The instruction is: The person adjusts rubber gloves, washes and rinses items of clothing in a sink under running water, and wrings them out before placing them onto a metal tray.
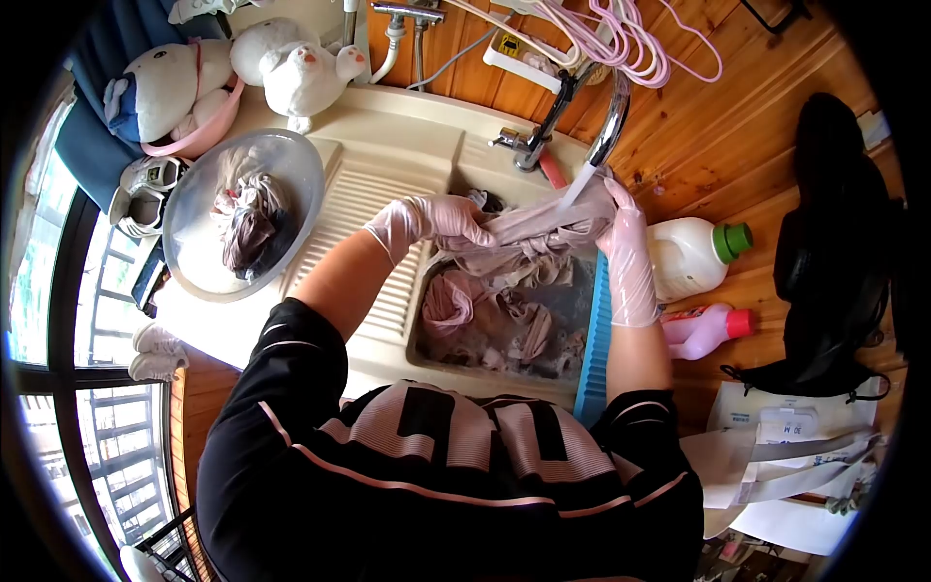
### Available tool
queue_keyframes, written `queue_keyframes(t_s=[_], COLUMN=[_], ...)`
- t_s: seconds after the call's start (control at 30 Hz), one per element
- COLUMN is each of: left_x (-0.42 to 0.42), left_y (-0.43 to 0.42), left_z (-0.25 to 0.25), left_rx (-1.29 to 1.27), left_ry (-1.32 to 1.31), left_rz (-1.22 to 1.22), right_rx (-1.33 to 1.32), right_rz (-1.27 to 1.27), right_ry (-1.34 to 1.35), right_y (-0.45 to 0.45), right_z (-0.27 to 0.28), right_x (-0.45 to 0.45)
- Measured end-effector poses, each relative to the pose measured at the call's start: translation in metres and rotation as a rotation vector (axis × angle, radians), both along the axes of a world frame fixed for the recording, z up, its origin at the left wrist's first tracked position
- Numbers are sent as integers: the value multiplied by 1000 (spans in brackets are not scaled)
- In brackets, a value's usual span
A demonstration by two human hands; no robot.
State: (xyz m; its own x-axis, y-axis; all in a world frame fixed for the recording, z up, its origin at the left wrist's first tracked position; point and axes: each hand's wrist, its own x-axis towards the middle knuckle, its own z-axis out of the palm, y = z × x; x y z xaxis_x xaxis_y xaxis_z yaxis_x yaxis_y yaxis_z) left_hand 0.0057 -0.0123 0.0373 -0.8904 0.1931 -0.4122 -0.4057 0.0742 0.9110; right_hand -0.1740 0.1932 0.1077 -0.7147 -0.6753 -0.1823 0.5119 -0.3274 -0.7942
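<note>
A wet greyish-pink garment (548,228) is stretched between my two gloved hands, over the sink. Water from the tap (611,126) runs onto it. My left hand (436,221), in a thin clear glove, is closed on the garment's left end. At the right end, my right hand (626,218) grips the cloth close under the spout, also gloved. Beneath them the sink basin (419,361) holds water and more soaked clothes (495,320). The blue washboard (593,339) stands along the basin's right side, near my right forearm.
Left of the ribbed drainboard (364,213), a clear plastic basin (184,247) holds wrung clothes (250,218). White plush toys (301,78) sit behind it. A white jug with a green cap (684,257) and a pink bottle (698,332) stand on the right. Pink hangers (630,39) hang above.
</note>
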Motion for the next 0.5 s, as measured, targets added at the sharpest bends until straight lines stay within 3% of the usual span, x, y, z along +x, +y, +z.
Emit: queue_keyframes(t_s=[0.03, 0.13, 0.17, 0.23, 0.3, 0.4, 0.43, 0.47, 0.5], left_x=[-4, -3, -6, -11, -21, -31, -34, -37, -39], left_y=[1, 8, 8, 6, 10, 18, 20, 22, 24], left_z=[-6, 3, 4, -31, -38, -35, -35, -34, -31], left_rx=[-143, -170, -152, 170, 959, 1473, 1611, 1744, 1871], left_ry=[55, 45, -94, 221, 41, 94, 145, 196, 246], left_rz=[59, 494, 521, 425, 570, 668, 520, 367, 209], right_rx=[-24, 5, 33, -15, -21, 234, 439, 702, 782], right_rz=[-11, -38, -49, 78, 275, 439, 432, 333, 274], right_ry=[11, -30, -59, 81, 214, 377, 583, 1007, 1031], right_y=[2, 7, 10, 15, 18, 20, 20, 25, 23], right_z=[1, -3, -7, -17, -16, -35, -42, -96, -100], right_x=[2, 9, 11, 9, 12, 14, 18, -8, -4])
